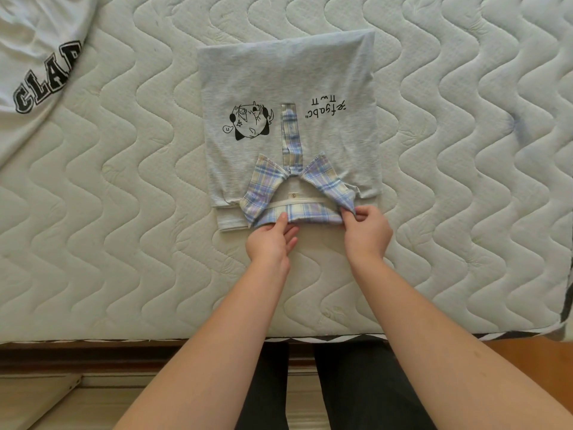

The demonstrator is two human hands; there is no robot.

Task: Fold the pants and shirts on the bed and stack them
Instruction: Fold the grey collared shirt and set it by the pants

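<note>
A light grey polo shirt (288, 79) lies folded into a rectangle in the middle of the mattress, with a black cartoon print and lettering facing me. Its plaid collar (266, 187) and plaid button strip point toward me. My left hand (273, 240) pinches the near edge of the collar at its middle. At the collar's right corner, my right hand (367, 231) pinches the cloth between thumb and fingers. A white shirt (34, 63) with black block letters lies spread out at the far left corner of the bed.
The quilted white mattress (124, 212) fills most of the view. Its near edge runs across the lower part, above a wooden bed frame (124, 352) and floor. My dark trouser legs stand against the bed between my forearms.
</note>
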